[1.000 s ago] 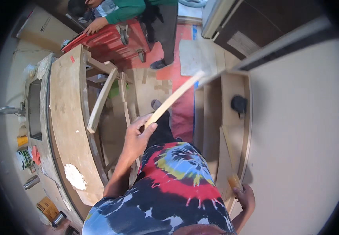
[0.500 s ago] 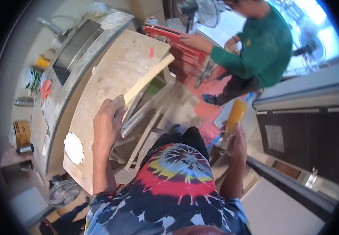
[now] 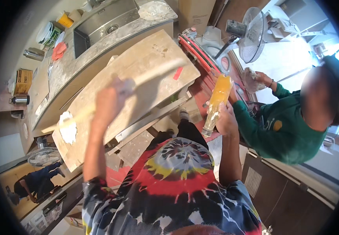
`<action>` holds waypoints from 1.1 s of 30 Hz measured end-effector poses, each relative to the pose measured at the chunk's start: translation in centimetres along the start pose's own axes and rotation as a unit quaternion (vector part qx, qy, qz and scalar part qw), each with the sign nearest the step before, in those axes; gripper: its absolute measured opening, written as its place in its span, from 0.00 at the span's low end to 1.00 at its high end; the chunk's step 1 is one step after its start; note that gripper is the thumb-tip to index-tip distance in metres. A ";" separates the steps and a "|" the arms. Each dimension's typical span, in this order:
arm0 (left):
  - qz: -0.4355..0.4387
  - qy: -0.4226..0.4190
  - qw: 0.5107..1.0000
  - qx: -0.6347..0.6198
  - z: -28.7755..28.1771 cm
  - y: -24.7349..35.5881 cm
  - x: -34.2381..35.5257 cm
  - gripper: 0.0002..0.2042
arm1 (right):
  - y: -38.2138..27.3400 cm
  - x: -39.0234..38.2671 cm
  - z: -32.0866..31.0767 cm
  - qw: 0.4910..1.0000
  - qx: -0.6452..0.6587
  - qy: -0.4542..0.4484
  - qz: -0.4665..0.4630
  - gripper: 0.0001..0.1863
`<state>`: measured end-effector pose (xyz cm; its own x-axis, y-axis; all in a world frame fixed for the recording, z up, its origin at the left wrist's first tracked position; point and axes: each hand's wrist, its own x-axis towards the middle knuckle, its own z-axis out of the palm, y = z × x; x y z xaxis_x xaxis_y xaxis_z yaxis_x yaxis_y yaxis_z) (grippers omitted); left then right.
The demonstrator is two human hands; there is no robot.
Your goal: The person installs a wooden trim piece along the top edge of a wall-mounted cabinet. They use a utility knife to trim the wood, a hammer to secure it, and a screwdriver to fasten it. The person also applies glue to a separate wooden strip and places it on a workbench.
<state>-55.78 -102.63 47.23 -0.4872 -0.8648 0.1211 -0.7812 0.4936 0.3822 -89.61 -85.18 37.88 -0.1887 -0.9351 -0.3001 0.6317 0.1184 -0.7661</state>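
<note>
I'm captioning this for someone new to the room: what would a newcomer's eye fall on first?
Probably the bold tie-dye shirt at lower centre, then the yellow-and-clear bottle in the right hand, just right of centre. Left of centre, the blurred left hand holds a long pale wooden strip over a wooden board with a white patch. A co-worker's green top stands out at right.

The left hand [image 3: 112,98], a little blurred, holds a long pale strip [image 3: 159,71] over the wooden counter [image 3: 153,92], where a white patch [image 3: 68,127] lies near one corner. The right hand [image 3: 227,122] grips a bottle [image 3: 221,90] of yellow content, its neck toward the body. Beyond the counter there is a sink [image 3: 128,13]. At right, a person [image 3: 291,125] in green is near a fan [image 3: 252,35].
</note>
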 end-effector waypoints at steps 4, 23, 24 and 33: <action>-0.066 -0.067 0.990 -0.105 9.1 -0.6 -1.2 0.14 | -1.3 3.0 -0.3 0.998 -0.051 0.025 -0.038 0.22; -0.001 -0.043 0.994 -0.101 15.4 -0.9 -3.1 0.19 | -4.1 11.2 6.2 0.865 -0.439 0.089 -0.226 0.21; 0.000 -0.042 0.993 -0.111 15.4 -0.9 -3.2 0.19 | -4.1 11.4 6.3 0.859 -0.443 0.091 -0.239 0.21; 0.013 -0.027 0.992 -0.126 15.4 -1.2 -3.5 0.17 | -5.7 13.9 8.2 0.822 -0.490 0.096 -0.273 0.23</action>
<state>-59.16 -98.82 32.26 -0.5312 -0.8428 0.0864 -0.6495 0.4706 0.5973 -89.70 -101.56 42.75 -0.4175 -0.8797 0.2276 -0.4779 -0.0005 -0.8784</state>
